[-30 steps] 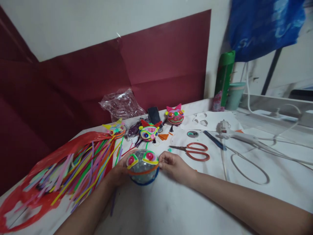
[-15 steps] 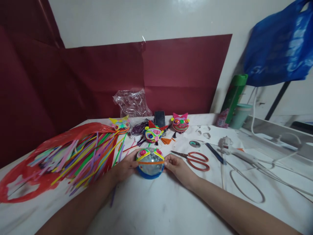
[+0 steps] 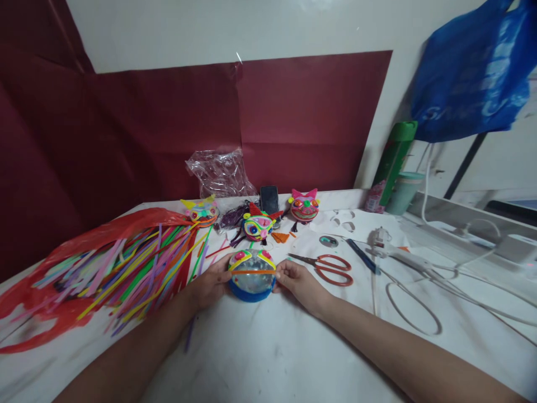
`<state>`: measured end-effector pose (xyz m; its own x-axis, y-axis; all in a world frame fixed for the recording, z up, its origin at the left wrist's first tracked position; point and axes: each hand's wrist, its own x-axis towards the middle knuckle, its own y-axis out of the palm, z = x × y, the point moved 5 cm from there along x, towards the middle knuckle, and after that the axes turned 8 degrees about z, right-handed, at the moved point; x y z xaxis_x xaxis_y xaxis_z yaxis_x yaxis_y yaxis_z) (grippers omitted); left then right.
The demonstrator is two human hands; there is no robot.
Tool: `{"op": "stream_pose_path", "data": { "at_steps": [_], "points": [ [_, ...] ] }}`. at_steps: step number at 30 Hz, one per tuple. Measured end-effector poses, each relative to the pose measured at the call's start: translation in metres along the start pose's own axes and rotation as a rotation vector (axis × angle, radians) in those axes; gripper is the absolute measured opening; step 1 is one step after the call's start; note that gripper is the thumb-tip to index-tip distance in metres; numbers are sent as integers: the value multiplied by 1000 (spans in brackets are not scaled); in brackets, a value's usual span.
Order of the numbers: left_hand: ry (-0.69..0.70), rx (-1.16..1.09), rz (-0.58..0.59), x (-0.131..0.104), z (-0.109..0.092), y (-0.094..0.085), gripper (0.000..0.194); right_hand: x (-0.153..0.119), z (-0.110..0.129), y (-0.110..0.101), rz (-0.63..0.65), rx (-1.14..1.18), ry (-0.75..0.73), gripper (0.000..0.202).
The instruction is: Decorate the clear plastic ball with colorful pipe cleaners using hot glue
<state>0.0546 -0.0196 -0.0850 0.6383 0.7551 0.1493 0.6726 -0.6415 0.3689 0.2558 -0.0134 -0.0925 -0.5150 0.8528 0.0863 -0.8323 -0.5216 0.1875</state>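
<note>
A clear round craft ball (image 3: 253, 284) faces me low on the table, with a blue band underneath and pink eyes ringed in yellow on top. Across its front, level, runs a thin orange strip (image 3: 254, 272). My left hand (image 3: 213, 281) is closed on the ball's left side, its thumb by the strip's left end. At the right end, my right hand (image 3: 293, 280) pinches the strip with thumb and forefinger; its other fingers are partly hidden beside the ball. Just behind stands a finished-looking lion-head ornament (image 3: 257, 228) with red ears.
Red-handled scissors (image 3: 334, 270), a blue-handled tool (image 3: 363, 256) and a white cord lie to the right. Colourful strips (image 3: 138, 274) cover a red plastic bag (image 3: 79, 240) at left. Behind are two more ornaments, a pink-eared one (image 3: 304, 207) and a yellow-eared one (image 3: 201, 211), and a phone (image 3: 269, 198).
The whole view has shifted slightly, so everything sits a little further left and higher. Both hands keep about the same hold on the ball and the strip.
</note>
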Motion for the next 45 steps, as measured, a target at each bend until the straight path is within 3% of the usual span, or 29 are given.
{"op": "stream_pose_path", "data": {
  "at_steps": [16, 20, 25, 31, 35, 38, 41, 43, 45],
  "points": [
    [33, -15, 8, 1, -4, 8, 62, 1, -6, -3, -14, -89, -14, 47],
    [43, -18, -16, 2, -5, 8, 64, -8, 12, -4, -137, -390, -219, 23],
    [35, 11, -80, 3, -3, 8, 63, -25, 32, 9, -169, -705, -513, 26],
    [35, 99, -138, 6, 1, 10, 61, -22, 31, 1, -202, -820, -462, 17],
    [52, 323, -221, 5, 3, 11, 66, -21, 33, -4, -228, -847, -451, 23],
    [103, 678, -337, 0, -2, 17, 71, -24, 33, -5, -223, -908, -484, 24],
    [383, 1086, -556, -12, -24, 34, 72, -27, 35, -7, -269, -1007, -551, 23],
    [546, 1251, -576, -17, -35, 53, 64, -28, 38, -7, -281, -1051, -611, 25],
    [610, 1353, -513, -17, -42, 71, 44, -30, 41, -7, -282, -1075, -630, 28]
  ]
}}
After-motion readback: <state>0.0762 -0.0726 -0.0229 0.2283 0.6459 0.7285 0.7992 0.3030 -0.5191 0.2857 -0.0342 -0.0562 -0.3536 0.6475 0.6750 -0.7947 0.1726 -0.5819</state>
